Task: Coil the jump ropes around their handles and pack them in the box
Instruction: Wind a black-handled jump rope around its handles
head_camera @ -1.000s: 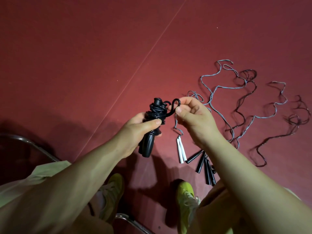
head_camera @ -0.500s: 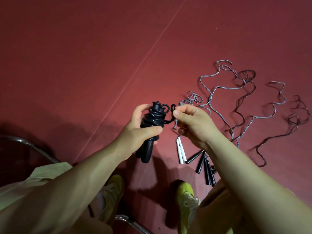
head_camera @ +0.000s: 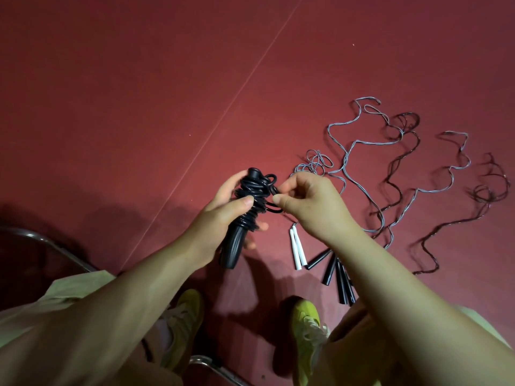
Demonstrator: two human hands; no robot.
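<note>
The left hand [head_camera: 223,215] is curled around a black jump rope [head_camera: 248,207], gripping its two black handles held together, thumb pressed across the coils of cord that wrap the upper part of the handles. The bare lower ends of the handles stick out below the palm, pointing down toward the person. The right hand [head_camera: 312,207], just beside the left and nearly touching it, pinches a loop of the same black cord between thumb and forefinger at the side of the coil; its other fingers are curled in.

Beyond and below the right hand, on the red floor [head_camera: 139,93], lie the other ropes, uncoiled. A pair of white handles [head_camera: 297,250] lies just under the right wrist, and a fan of black handles [head_camera: 335,277] lies partly hidden behind the right forearm. Their thin grey cords [head_camera: 345,154] and dark cords [head_camera: 401,168] trail away in loose tangles to the far side of the right hand.

Under the arms, two yellow-green shoes [head_camera: 306,327] rest on the floor, and a curved metal chair frame [head_camera: 41,240] shows near the left elbow. No box can be made out.
</note>
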